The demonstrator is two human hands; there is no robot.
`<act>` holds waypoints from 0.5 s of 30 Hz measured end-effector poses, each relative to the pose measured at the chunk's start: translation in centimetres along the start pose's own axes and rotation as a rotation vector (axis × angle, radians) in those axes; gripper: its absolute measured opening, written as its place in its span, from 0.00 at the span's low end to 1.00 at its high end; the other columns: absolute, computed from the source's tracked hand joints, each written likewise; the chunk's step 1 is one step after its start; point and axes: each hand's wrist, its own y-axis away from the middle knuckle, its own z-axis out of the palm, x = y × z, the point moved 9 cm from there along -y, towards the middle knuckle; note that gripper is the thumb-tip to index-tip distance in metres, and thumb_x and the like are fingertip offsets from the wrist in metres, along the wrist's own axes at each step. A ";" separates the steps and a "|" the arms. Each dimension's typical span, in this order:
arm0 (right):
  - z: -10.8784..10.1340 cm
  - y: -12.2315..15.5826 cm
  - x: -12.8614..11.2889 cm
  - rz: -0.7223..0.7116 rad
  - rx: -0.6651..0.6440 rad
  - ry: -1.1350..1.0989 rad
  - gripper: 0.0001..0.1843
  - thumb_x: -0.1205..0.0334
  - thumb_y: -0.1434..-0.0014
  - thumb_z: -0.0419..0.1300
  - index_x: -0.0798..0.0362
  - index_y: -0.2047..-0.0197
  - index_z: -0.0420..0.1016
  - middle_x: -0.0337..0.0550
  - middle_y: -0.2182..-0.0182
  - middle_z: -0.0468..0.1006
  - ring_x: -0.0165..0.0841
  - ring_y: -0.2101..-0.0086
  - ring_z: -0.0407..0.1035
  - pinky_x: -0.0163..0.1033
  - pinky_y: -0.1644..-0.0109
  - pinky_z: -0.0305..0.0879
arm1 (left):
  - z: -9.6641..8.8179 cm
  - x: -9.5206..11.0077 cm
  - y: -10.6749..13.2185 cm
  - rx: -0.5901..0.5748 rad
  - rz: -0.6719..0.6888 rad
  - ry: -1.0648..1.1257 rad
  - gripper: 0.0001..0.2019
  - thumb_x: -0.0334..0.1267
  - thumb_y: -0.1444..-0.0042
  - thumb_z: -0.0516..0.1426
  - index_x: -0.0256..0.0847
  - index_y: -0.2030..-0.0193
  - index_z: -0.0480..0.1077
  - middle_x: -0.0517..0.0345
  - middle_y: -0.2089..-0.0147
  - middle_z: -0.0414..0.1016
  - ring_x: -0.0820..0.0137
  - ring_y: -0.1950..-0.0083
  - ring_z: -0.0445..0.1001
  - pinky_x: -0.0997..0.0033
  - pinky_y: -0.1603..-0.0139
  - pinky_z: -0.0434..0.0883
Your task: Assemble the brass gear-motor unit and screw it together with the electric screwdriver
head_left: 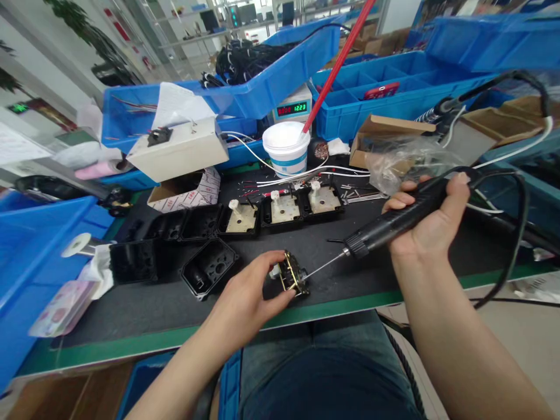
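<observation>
In my right hand [426, 224] is a black electric screwdriver [389, 224], its long thin bit slanting down to the left. The bit's tip meets the side of a small gear assembly [294, 274] with brass-coloured plates. My left hand [254, 286] pinches that assembly between thumb and fingers, tilted on its edge just above the dark mat. Left of it lies an open black plastic housing [210, 268]. Behind stands a row of black housings, several with pale plates and white shafts, such as the nearest plate [240, 219].
A white tub [286, 149] with a red stick stands at the back, near loose screws and white wires. Blue bins [394, 87] line the rear. Left are a solder spool [81, 245] and a blue crate [48, 251]. The screwdriver's cable [520, 233] loops at right.
</observation>
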 end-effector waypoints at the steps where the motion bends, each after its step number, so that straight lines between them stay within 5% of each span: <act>1: -0.1 -0.1 0.3 -0.023 0.021 -0.011 0.20 0.45 0.43 0.50 0.54 0.72 0.65 0.36 0.77 0.66 0.19 0.83 0.57 0.23 0.82 0.59 | 0.0 0.1 0.0 0.000 0.007 -0.010 0.23 0.40 0.46 0.57 0.45 0.44 0.57 0.56 0.44 0.67 0.67 0.44 0.68 0.62 0.42 0.67; 15: 0.0 -0.8 2.8 0.072 0.045 0.033 0.21 0.45 0.41 0.49 0.55 0.72 0.64 0.35 0.78 0.65 0.19 0.83 0.57 0.24 0.83 0.58 | -0.2 0.1 0.3 0.014 0.044 -0.041 0.23 0.43 0.45 0.57 0.46 0.43 0.57 0.56 0.42 0.66 0.69 0.43 0.67 0.64 0.42 0.68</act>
